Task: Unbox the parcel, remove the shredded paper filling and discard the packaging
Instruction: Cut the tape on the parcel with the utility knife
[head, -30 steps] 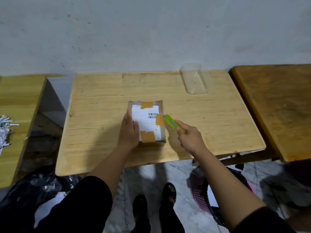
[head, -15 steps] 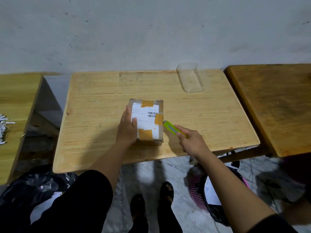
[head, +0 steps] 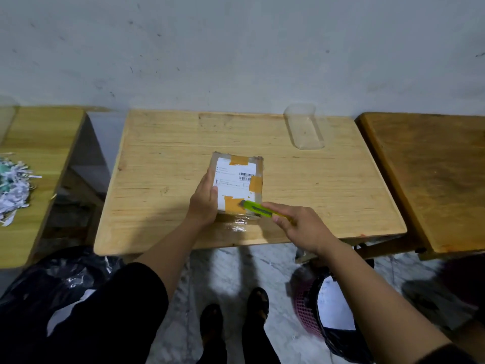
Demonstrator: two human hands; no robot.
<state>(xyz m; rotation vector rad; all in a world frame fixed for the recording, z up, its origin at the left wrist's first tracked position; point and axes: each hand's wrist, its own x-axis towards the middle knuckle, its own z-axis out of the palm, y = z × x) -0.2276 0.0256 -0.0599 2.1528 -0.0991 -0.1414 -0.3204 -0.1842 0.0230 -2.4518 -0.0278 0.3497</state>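
Note:
A small cardboard parcel point(head: 237, 181) with a white shipping label and orange tape patches lies flat on the middle wooden table point(head: 162, 164). My left hand point(head: 203, 203) holds its left side, thumb on the label. My right hand point(head: 301, 227) grips a green utility knife point(head: 258, 208). The knife's tip rests on the orange tape patch at the parcel's near edge. A pile of shredded paper point(head: 13, 190) lies on the left table.
A clear plastic container point(head: 304, 127) lies at the table's back right. A darker wooden table point(head: 430, 179) stands to the right. On the floor sit a black rubbish bag point(head: 65, 282) at left and a pink lined basket point(head: 322, 311) at right.
My right hand has brought the knife from the parcel's right side round to its near edge, tip now on the orange tape. My left hand stays on the parcel.

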